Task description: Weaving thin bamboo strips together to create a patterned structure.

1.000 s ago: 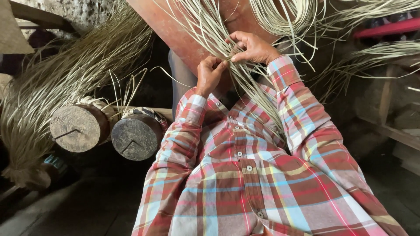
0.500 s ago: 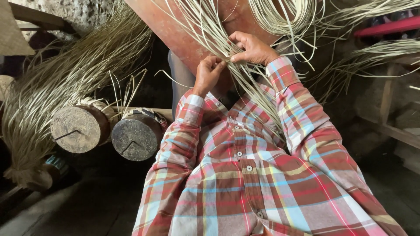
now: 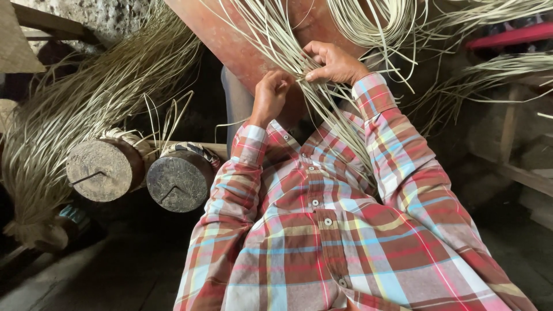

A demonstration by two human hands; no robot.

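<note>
Filling the dim room, a dark plank floor (image 3: 103,276) runs along the bottom of the frame under a rough stone wall (image 3: 109,14) at upper left. Two round wooden log ends (image 3: 103,170), grey and cracked, lie at left beside a fan of thin pale reed strips (image 3: 75,109). At upper centre the left hand (image 3: 269,95) is curled shut around the strips (image 3: 322,109), and the right hand (image 3: 331,62) pinches them with pressed fingertips against a reddish board (image 3: 230,34)

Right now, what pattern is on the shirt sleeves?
The shirt sleeves are plaid: red, light blue, white and yellow checks, seen clearly in the head view.
</note>
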